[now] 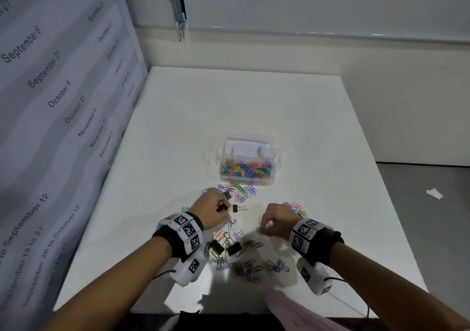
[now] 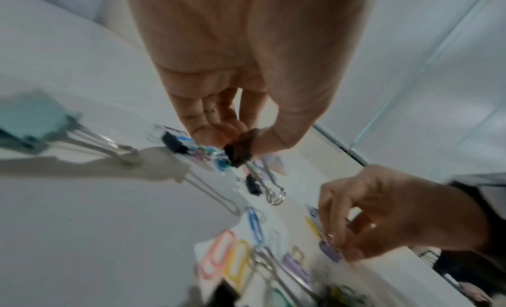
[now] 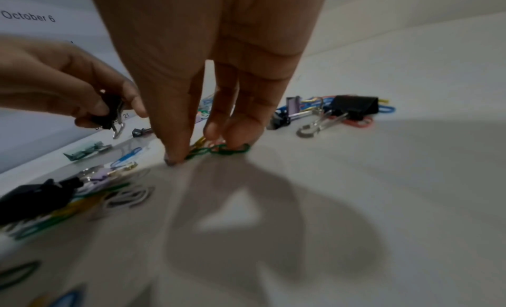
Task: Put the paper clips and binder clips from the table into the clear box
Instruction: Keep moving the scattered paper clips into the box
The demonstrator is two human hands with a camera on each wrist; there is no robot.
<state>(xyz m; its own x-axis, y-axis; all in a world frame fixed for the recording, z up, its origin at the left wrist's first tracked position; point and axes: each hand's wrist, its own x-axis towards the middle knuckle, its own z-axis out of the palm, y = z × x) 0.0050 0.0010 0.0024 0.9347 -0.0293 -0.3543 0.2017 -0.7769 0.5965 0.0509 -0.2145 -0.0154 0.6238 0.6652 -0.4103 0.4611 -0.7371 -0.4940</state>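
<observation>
Pickup under way | left hand (image 1: pixel 212 210) pinches black binder clip (image 2: pixel 238 153) between thumb and fingertips, lifted off table (image 1: pixel 254 107) for carrying | right hand (image 1: pixel 276 220) thumb and fingertips pinch paper clips (image 3: pixel 219 149) lying flat, likely gathering several | clear box (image 1: pixel 245 181) just beyond, part-filled

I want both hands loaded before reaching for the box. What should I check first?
1. Left hand grips a black binder clip: ok.
2. Right hand has its paper clips off the table: not ok, pinched but lying flat.
3. Clear box open on top: ok.
4. Room left in the clear box: cannot tell.
5. Way to the clear box free of tall things: ok, only loose clips.
</observation>
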